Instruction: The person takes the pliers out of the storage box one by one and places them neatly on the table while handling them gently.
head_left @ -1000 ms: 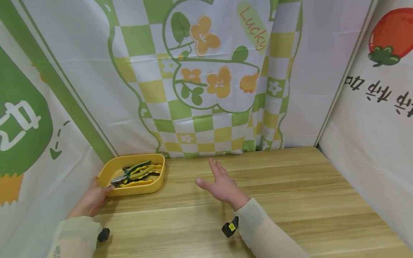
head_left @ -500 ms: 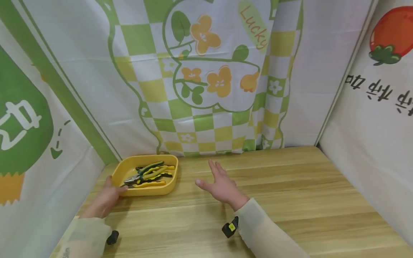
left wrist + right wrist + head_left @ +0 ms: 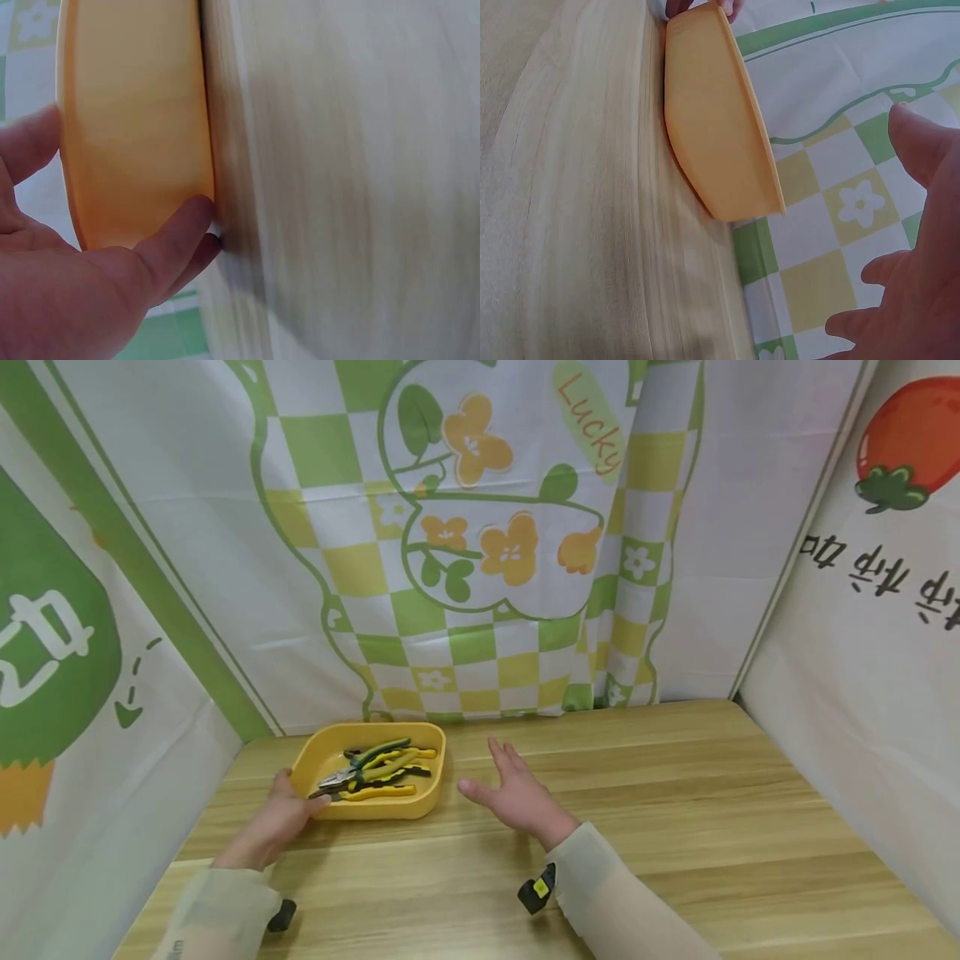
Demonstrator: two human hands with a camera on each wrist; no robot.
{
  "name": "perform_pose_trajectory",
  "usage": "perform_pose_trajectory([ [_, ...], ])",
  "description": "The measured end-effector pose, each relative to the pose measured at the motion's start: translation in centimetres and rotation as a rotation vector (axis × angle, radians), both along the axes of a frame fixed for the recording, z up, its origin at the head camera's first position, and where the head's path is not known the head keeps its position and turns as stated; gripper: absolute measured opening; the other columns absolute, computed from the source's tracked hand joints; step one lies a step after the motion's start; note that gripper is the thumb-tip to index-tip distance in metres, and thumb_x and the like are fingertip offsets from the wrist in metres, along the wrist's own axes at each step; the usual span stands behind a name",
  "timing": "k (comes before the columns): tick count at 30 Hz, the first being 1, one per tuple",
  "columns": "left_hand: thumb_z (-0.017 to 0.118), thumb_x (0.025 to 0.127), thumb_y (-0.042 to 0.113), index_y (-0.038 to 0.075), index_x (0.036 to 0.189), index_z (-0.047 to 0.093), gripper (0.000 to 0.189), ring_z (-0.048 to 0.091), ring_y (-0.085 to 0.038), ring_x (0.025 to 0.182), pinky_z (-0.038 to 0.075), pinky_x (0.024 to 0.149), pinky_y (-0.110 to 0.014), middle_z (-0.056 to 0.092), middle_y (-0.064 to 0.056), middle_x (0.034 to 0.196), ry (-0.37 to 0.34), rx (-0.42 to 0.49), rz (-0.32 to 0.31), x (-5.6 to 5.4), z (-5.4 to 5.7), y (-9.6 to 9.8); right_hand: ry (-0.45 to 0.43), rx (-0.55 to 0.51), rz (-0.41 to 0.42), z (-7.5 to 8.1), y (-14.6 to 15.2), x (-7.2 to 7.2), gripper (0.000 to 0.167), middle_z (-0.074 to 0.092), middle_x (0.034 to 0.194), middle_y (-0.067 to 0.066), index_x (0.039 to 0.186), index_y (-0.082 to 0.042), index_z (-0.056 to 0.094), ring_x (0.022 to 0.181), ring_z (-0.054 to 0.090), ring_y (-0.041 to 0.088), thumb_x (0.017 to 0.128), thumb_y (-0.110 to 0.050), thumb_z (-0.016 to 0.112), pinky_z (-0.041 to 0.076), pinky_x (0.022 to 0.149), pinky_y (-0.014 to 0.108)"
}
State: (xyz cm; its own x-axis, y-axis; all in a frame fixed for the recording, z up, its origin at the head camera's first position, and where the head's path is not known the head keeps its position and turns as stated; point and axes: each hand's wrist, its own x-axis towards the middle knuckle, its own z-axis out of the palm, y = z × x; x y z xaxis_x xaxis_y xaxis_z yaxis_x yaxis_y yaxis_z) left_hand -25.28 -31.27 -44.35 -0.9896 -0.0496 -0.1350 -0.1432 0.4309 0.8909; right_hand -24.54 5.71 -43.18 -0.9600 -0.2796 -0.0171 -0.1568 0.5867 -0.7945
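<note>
A yellow plastic tray (image 3: 375, 811) with rounded corners sits on the table toward the back left. Inside it lie several pliers (image 3: 390, 767), with yellow, green and black handles and metal noses pointing left. My left hand (image 3: 272, 820) grips the tray's left end, thumb over the rim. In the left wrist view, that hand's fingers reach down the tray's outer wall to its bottom edge. To the right of the tray, my right hand (image 3: 517, 795) is held with fingers spread and touches nothing. The right wrist view shows a gap between the right hand (image 3: 922, 285) and the tray.
A wood-grain table (image 3: 675, 827) extends to the right and front. Behind it hangs a green and yellow checked curtain (image 3: 480, 652). White printed cloth walls stand at both sides, and the tray's back edge is close to the curtain.
My left hand has slid the tray with its pliers to the right along the back of the table, closer to the right hand. The right hand has stayed nearly still.
</note>
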Motion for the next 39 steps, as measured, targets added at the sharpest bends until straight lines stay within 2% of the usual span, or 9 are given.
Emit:
perform_pose_trajectory([
  [4,0.069,0.092,0.014,-0.016,0.145,-0.007,0.098,0.022,-0.049,0.129,0.014,0.112,-0.059,0.015,-0.040,0.143,-0.043,-0.010,-0.024,0.2,0.5,1.0,-0.010,-0.006,-0.005,-0.1,0.0,0.0,0.100,0.005,0.165,0.013,0.162,-0.023,0.012,0.147,0.012,0.038,0.087,-0.072,0.057,0.019,0.110,0.064],
  [10,0.078,0.086,0.022,-0.011,0.146,-0.003,0.106,0.022,-0.049,0.131,0.015,0.111,-0.060,0.015,-0.038,0.143,-0.092,-0.050,-0.047,0.4,0.9,2.6,-0.040,-0.034,0.007,-0.3,0.0,-0.1,0.101,0.004,0.165,0.013,0.162,-0.022,0.012,0.147,0.011,0.039,0.087,-0.070,0.059,0.018,0.111,0.064],
  [17,0.083,0.082,0.035,-0.012,0.151,0.002,0.117,0.022,-0.053,0.135,0.015,0.110,-0.066,0.016,-0.039,0.150,-0.084,-0.181,-0.161,0.6,1.2,4.4,-0.059,-0.056,0.017,-0.6,0.1,-0.2,0.103,0.003,0.165,0.015,0.162,-0.019,0.011,0.147,0.012,0.039,0.086,-0.070,0.061,0.018,0.112,0.062],
  [21,0.086,0.078,0.033,-0.012,0.144,0.026,0.100,0.045,-0.045,0.114,0.035,0.098,-0.062,0.043,-0.033,0.130,-0.055,-0.222,-0.207,1.0,1.7,5.7,-0.062,-0.059,0.015,-0.8,0.3,-0.2,0.103,0.002,0.164,0.017,0.162,-0.016,0.010,0.146,0.013,0.040,0.088,-0.066,0.062,0.019,0.112,0.061],
  [23,0.088,0.076,0.032,-0.011,0.135,0.034,0.090,0.049,-0.036,0.101,0.042,0.088,-0.053,0.048,-0.025,0.117,-0.061,-0.224,-0.208,1.1,1.9,6.5,-0.060,-0.063,0.017,-0.8,0.5,-0.2,0.102,0.001,0.164,0.019,0.162,-0.015,0.010,0.146,0.013,0.042,0.089,-0.064,0.063,0.019,0.112,0.061],
  [26,0.090,0.075,0.028,-0.008,0.124,0.042,0.077,0.048,-0.030,0.088,0.042,0.077,-0.044,0.049,-0.019,0.104,-0.065,-0.209,-0.227,1.2,2.1,7.6,-0.064,-0.068,0.018,-0.8,0.9,-0.2,0.103,0.000,0.164,0.018,0.162,-0.016,0.008,0.146,0.013,0.042,0.089,-0.063,0.064,0.018,0.112,0.060],
  [28,0.090,0.074,0.030,-0.009,0.125,0.040,0.082,0.047,-0.029,0.089,0.042,0.079,-0.044,0.048,-0.019,0.105,-0.076,-0.226,-0.226,1.3,2.1,8.4,-0.062,-0.070,0.014,-0.8,1.2,-0.2,0.104,-0.001,0.164,0.018,0.162,-0.016,0.008,0.146,0.013,0.042,0.088,-0.064,0.064,0.019,0.112,0.061],
  [35,0.090,0.072,0.042,-0.021,0.140,0.017,0.118,0.050,-0.041,0.109,0.040,0.096,-0.059,0.046,-0.031,0.124,-0.113,-0.310,-0.243,1.9,2.1,10.8,-0.056,-0.067,-0.023,-1.0,2.3,-0.3,0.103,-0.005,0.163,0.021,0.162,-0.016,0.008,0.143,0.019,0.046,0.089,-0.059,0.067,0.022,0.111,0.060],
  [39,0.089,0.069,0.048,-0.018,0.139,0.026,0.116,0.052,-0.046,0.112,0.040,0.095,-0.061,0.046,-0.031,0.129,-0.059,-0.378,-0.253,2.1,2.0,11.9,-0.055,-0.078,-0.036,-1.1,3.0,-0.4,0.106,-0.007,0.163,0.022,0.162,-0.015,0.006,0.143,0.016,0.047,0.088,-0.058,0.069,0.022,0.111,0.061],
])
